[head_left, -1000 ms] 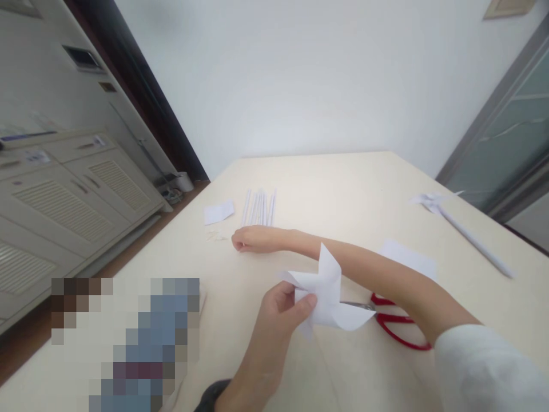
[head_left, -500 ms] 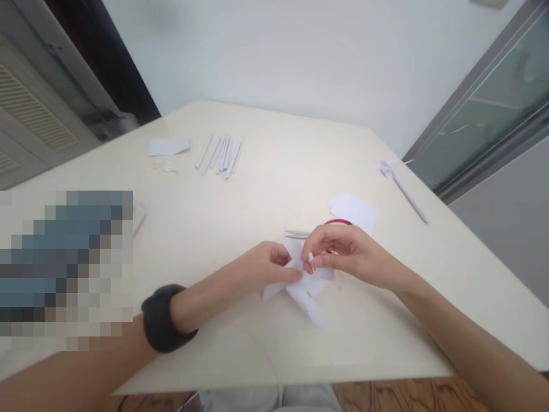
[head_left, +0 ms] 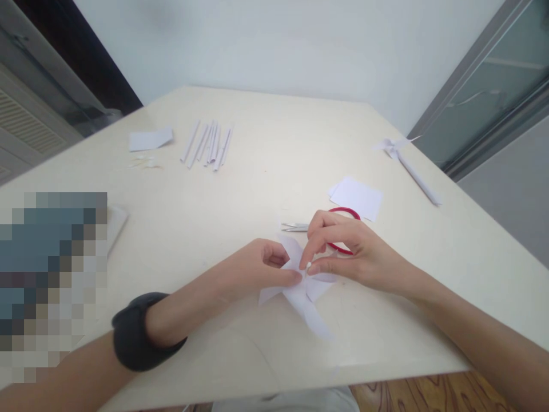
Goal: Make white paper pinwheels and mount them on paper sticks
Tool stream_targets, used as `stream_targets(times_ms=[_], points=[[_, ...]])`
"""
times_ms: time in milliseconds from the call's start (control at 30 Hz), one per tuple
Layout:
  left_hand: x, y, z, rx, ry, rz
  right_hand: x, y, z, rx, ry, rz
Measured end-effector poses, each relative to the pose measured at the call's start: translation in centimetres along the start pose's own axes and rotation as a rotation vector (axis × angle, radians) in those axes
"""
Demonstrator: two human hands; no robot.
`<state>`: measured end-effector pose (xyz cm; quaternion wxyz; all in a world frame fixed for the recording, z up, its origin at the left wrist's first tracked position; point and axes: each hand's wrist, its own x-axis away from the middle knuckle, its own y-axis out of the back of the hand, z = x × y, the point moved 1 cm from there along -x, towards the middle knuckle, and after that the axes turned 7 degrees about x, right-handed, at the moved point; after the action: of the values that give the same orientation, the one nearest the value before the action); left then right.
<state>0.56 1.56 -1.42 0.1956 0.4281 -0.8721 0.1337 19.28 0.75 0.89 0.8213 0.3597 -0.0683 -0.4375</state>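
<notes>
Two hands meet over one folded paper pinwheel (head_left: pixel 305 289), lying flat on the table (head_left: pixel 266 171) near its front edge. Left hand (head_left: pixel 257 269) pinched onto the centre from the left, thumb and forefinger closed on the gathered points; right hand (head_left: pixel 347 254) pinched onto the same spot from the right, fingertips (head_left: pixel 306 264) pressing down on the hub, possibly on a small pin, too small to tell. Both grips narrow and holding paper.

Probably very light, thin and limp: easily creased, easily torn at the cuts, likely to spring open if the hub is let go. Best taken at the centre, where the layers stack and stiffen, never by a free blade tip. Smooth table, so likely to slide under a sideways push; pressing straight down seems safer.

Just behind the right hand, red-handled scissors (head_left: pixel 338 229), blades pointing left, touching neither hand as far as visible. Beyond them a white paper square (head_left: pixel 358 197). Farther back, a row of rolled paper sticks (head_left: pixel 206 143), a small paper scrap (head_left: pixel 150 139), and at far right a finished pinwheel on its stick (head_left: pixel 407 166).
</notes>
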Motion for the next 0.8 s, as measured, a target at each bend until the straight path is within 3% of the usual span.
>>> stream_targets(times_ms=[267,467,667,800], points=[[0.1,0.1,0.2,-0.075,-0.046,0.027,0.1,-0.2,-0.3,0.067,0.041,0.018],[-0.2,0.1,0.3,0.046,-0.069,0.055,0.3,-0.2,0.0,0.138,0.159,-0.015],[0.0,0.0,-0.6,0.144,0.044,0.132,0.4,-0.1,0.0,0.238,0.238,-0.045],[0.1,-0.2,-0.9,0.163,0.065,0.110,0.4,-0.2,0.2,0.264,0.291,-0.032]])
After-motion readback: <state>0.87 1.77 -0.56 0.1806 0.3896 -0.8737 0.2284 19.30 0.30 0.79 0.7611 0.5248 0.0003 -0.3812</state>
